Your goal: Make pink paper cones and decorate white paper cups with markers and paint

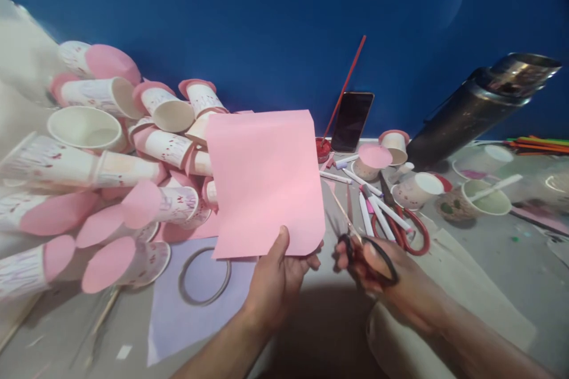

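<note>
My left hand (282,272) grips a sheet of pink paper (267,183) by its bottom edge, thumb on the front face and fingers behind. The sheet is held up off the table, and its lower right corner is rounded. In my right hand (377,266) is a pair of scissors (380,257) with black handles, fingers through the loops. Its blades point up and away, slightly blurred and apart from the paper. Below and left of the sheet, a grey ring (204,302) lies on lilac paper (166,331).
Many decorated paper cups with pink paper lids (111,263) are heaped at left. On the right lie white markers (377,216), red-handled scissors (420,234) and more cups (418,190). A phone (353,122) leans on the blue wall (275,29) near a dark metal flask (471,109).
</note>
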Available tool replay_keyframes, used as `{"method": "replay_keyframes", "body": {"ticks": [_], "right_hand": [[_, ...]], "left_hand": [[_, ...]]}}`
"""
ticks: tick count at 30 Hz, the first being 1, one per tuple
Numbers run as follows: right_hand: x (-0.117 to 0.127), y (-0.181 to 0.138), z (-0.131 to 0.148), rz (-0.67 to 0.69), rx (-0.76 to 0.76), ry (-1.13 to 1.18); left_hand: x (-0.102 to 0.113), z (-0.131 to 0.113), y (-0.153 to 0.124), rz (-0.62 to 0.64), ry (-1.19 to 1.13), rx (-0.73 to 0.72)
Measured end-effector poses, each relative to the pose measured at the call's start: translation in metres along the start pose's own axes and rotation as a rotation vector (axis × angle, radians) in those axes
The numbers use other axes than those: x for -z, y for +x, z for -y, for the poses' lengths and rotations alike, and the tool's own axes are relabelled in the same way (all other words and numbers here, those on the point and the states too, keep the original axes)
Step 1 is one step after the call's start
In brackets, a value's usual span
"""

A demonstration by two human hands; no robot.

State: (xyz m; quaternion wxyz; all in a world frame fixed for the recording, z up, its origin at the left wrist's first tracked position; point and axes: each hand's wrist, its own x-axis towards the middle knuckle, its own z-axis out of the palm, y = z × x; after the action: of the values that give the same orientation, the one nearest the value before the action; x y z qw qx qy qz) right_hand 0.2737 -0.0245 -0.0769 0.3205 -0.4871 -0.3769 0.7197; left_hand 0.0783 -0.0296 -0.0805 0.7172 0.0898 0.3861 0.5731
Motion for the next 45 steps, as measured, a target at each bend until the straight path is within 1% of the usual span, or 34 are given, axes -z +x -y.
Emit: {"method": "replay_keyframes", "body": {"ticks": [3,7,11,14,16,20,22,27,32,38,40,45], "right_hand": [[0.002,-0.021,-0.018,0.019,-0.052,-0.091],[-0.010,-0.033,-0.031,0.029,-0.031,-0.205],[-0.022,-0.030,-0.030,-0.024,0.058,-0.290],[-0.024,-0.026,-0.030,-0.016,0.046,-0.292],[-0.025,-0.025,-0.032,-0.008,0.041,-0.289],[-0.029,-0.025,-0.036,-0.029,0.076,-0.317],[-0.032,-0.025,-0.037,-0.047,0.103,-0.341],[-0.037,-0.026,-0.037,-0.072,0.110,-0.343],[-0.044,-0.028,-0.033,-0.094,0.103,-0.342],[-0.050,-0.027,-0.023,-0.127,0.120,-0.382],[-0.050,-0.026,-0.022,-0.128,0.098,-0.381],[-0.050,-0.025,-0.026,-0.121,0.079,-0.383]], "left_hand": [[0.001,-0.001,-0.003,0.016,-0.007,0.091],[-0.004,-0.002,-0.007,0.003,-0.001,0.183],[-0.009,-0.003,-0.010,-0.031,-0.007,0.172],[-0.009,-0.003,-0.010,-0.031,-0.027,0.144],[-0.008,-0.002,-0.010,0.039,-0.051,0.157],[-0.003,0.003,-0.011,0.292,-0.110,0.314],[-0.002,0.005,-0.011,0.337,-0.102,0.355],[0.000,0.008,-0.011,0.326,0.002,0.388],[0.003,0.009,-0.011,0.290,0.028,0.446],[-0.002,0.007,-0.014,0.259,0.053,0.428],[-0.004,0.006,-0.015,0.226,0.045,0.404],[-0.005,0.008,-0.016,0.097,-0.044,0.369]]}}
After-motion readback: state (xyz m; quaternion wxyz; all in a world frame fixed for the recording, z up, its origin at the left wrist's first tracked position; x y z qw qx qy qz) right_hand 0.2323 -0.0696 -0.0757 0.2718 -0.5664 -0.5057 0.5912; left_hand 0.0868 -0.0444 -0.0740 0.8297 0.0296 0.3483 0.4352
